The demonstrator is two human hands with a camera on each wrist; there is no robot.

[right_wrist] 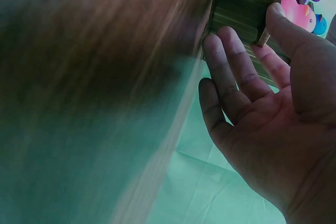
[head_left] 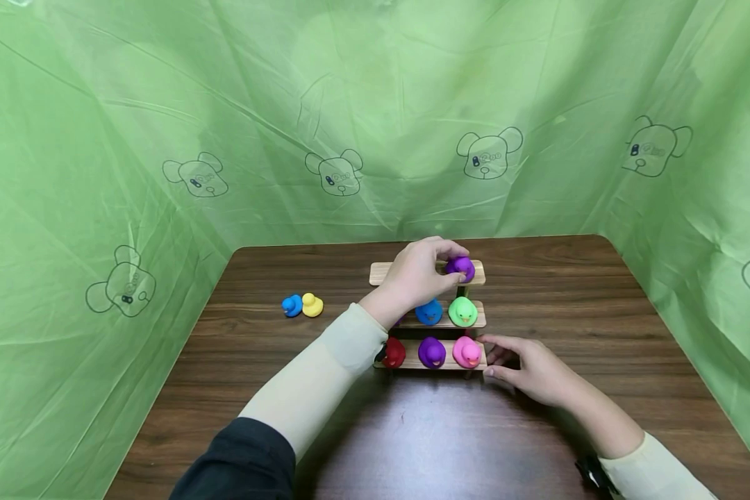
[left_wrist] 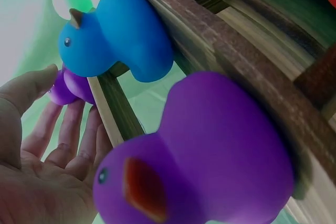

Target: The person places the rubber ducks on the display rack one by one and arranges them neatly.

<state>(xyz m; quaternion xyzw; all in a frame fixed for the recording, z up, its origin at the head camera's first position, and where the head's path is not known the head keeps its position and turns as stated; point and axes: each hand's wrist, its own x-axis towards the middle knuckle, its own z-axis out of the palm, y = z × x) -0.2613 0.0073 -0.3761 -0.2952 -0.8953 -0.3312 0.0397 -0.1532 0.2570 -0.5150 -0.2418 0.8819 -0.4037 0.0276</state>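
Note:
A three-tier wooden rack (head_left: 378, 273) holds rubber ducks. My left hand (head_left: 420, 269) reaches over it and pinches a purple rubber duck (head_left: 460, 268) at the right end of the top tier; thumb and fingertips lie either side of the duck in the left wrist view. On the middle tier sit a blue duck (head_left: 428, 312) and a green duck (head_left: 463, 312), with another purple duck (left_wrist: 226, 145) mostly hidden by my forearm in the head view. Red (head_left: 394, 353), purple (head_left: 432, 353) and pink (head_left: 467, 353) ducks line the bottom tier. My right hand (head_left: 531, 368) grips that tier's right end between thumb and forefinger.
A small blue duck (head_left: 292, 305) and a yellow duck (head_left: 312, 305) stand side by side on the brown wooden table (head_left: 256, 361), left of the rack. Green sheeting (head_left: 400, 104) with printed bear heads surrounds the table at the back and sides.

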